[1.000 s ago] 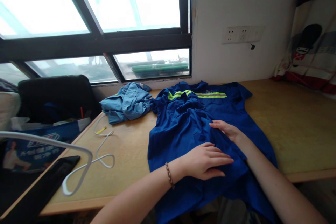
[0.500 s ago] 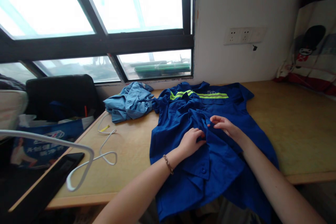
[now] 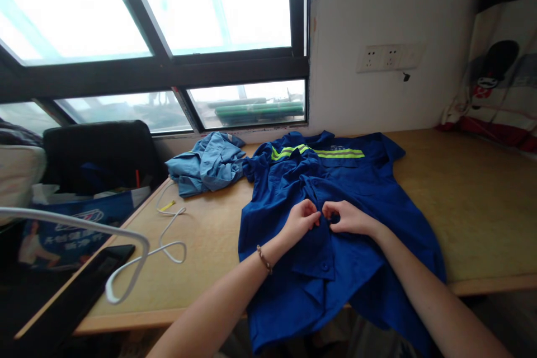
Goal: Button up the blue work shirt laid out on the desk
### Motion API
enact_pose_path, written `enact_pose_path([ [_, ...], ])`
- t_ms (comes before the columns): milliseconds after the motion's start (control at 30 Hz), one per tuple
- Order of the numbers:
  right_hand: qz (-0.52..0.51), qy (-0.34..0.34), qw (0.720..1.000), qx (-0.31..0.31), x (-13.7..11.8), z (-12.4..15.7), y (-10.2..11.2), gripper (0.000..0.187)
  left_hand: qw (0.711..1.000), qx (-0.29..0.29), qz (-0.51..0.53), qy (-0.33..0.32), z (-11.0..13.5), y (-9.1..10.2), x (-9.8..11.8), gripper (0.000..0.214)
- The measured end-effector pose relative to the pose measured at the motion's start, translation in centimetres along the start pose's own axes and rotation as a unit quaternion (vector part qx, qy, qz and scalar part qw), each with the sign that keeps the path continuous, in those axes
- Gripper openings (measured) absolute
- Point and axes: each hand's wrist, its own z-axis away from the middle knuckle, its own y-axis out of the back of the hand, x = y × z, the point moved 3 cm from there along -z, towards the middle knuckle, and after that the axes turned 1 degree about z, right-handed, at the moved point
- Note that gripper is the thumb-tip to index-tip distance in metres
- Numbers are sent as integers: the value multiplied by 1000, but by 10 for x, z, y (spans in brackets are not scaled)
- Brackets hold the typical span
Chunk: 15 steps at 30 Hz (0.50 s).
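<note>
A dark blue work shirt (image 3: 356, 190) with a yellow-green reflective stripe lies spread on the table, its lower hem hanging over the front edge. My left hand (image 3: 301, 217) pinches the front placket from the left, near the middle of the shirt. Close by on the right, my right hand (image 3: 347, 217) has its thumb and fingers curled onto the same strip of cloth. The fingertips of both hands nearly meet. Whatever lies between them, perhaps a button, is too small to make out. Lower on the placket a button (image 3: 324, 266) shows.
A crumpled light blue garment (image 3: 207, 162) lies at the back left of the wooden table (image 3: 482, 224). A white cable (image 3: 168, 246) loops along the left side, near a black flat object (image 3: 96, 274). Beyond the left edge stand a bag (image 3: 75, 229) and a black chair (image 3: 100, 151).
My right hand has moved left and down onto the placket and closed on the cloth. My left hand has shifted slightly left and up, its fingers now pinched.
</note>
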Motion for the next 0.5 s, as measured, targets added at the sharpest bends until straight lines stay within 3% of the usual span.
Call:
enact_pose_path([
  [100, -152, -53, 987, 9, 6, -1, 3, 22, 992, -19, 118, 45, 1, -2, 3, 24],
  [233, -373, -118, 916, 87, 10, 0, 15, 37, 982, 5, 186, 45, 3, -2, 9, 28],
  [333, -447, -122, 879, 111, 10, 0, 21, 43, 982, 21, 184, 33, 4, -1, 12, 30],
  [500, -416, -139, 896, 66, 14, -4, 16, 42, 981, 37, 190, 25, 7, -3, 16, 31],
])
